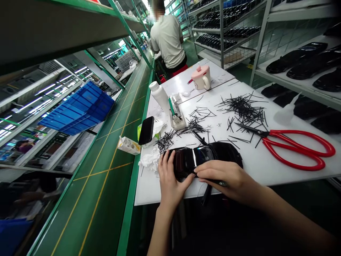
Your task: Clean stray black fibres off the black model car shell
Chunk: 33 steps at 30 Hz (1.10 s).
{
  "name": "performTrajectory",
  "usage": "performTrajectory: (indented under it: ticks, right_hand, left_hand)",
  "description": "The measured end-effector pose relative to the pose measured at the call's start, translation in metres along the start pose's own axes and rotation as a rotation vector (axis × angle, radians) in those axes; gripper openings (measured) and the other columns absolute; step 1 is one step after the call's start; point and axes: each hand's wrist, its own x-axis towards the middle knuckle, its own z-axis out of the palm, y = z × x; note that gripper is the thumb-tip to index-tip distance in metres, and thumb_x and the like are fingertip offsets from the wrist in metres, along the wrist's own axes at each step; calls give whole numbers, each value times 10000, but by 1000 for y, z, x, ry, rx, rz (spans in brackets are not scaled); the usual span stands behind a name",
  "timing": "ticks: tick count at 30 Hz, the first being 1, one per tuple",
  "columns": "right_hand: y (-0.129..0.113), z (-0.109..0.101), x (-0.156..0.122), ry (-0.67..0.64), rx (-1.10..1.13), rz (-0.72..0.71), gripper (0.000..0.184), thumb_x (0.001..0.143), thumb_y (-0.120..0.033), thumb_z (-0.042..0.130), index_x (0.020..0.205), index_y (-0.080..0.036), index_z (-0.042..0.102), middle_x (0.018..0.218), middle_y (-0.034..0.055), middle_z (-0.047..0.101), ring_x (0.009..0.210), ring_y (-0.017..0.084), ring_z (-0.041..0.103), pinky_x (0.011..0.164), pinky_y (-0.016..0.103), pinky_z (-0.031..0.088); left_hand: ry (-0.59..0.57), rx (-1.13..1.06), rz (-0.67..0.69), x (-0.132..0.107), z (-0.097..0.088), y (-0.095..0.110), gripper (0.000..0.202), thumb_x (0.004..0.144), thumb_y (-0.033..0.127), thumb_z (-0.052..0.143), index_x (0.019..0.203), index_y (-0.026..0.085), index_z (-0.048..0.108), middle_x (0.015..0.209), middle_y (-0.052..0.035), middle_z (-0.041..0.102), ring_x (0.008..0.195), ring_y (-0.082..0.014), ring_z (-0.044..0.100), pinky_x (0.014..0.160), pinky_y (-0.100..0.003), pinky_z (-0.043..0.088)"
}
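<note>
A glossy black model car (204, 154) lies near the front edge of the white worktable, one door standing out on its far side and another dark part jutting out on its near side. My left hand (170, 174) grips the car's left end, fingers over the top and thumb along the near side. With fingers pinched together, my right hand (226, 176) presses at the near side by the windows; a thin dark item shows under its palm, its kind unclear. Red-handled scissors (295, 142) lie partly open to the right. Loose thin black strips (243, 108) are heaped behind the car.
A phone (146, 130), crumpled tissue (150, 160), a drink carton (129, 145), a white bottle (160, 95) and a tool holder (178, 121) stand left. Behind are a pink-lidded mug (201, 77) and a seated person (168, 42). A green conveyor (106, 153) runs left; racks of black car bodies (298, 58) stand right.
</note>
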Motion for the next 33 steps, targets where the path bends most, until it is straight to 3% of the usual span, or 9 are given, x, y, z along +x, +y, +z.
performTrajectory:
  ticks: [7,13,25,31,33]
  right_hand:
    - [3,-3,9,-37,1,-10,144,963,-110,508,1020,-152,633,977,111,732,889,202,691,786,307,565]
    - [-3,-13,31,-105,29,225,113,967,-187,533,919,-177,635,831,42,713,735,170,671,687,263,506]
    - [-1,-20,51,-238,-42,402,130,945,-243,565,838,-188,613,753,15,687,662,163,629,608,254,410]
    - [4,-21,50,-226,103,548,122,928,-296,586,882,-193,631,750,10,685,677,163,644,626,252,445]
    - [5,-21,48,-189,207,588,126,920,-309,594,876,-195,627,756,8,679,702,165,656,657,255,472]
  left_hand:
    - [-15,9,11,-1,-1,-2,776,826,371,723,1465,221,309,1539,-157,356,1458,-340,257,1162,-583,291]
    - [-28,-3,2,-2,-3,-1,776,834,410,711,1474,245,304,1545,-143,347,1464,-347,248,1156,-591,296]
    - [-24,-45,20,-4,-4,-3,790,834,373,715,1484,239,287,1552,-144,329,1486,-335,191,1176,-586,260]
    - [-91,-87,70,-11,-8,-6,822,824,279,708,1505,265,249,1588,-135,253,1512,-344,103,1181,-621,223]
    - [-43,-89,112,-16,-7,-7,778,842,245,675,1502,248,263,1560,-147,313,1508,-349,122,1172,-643,225]
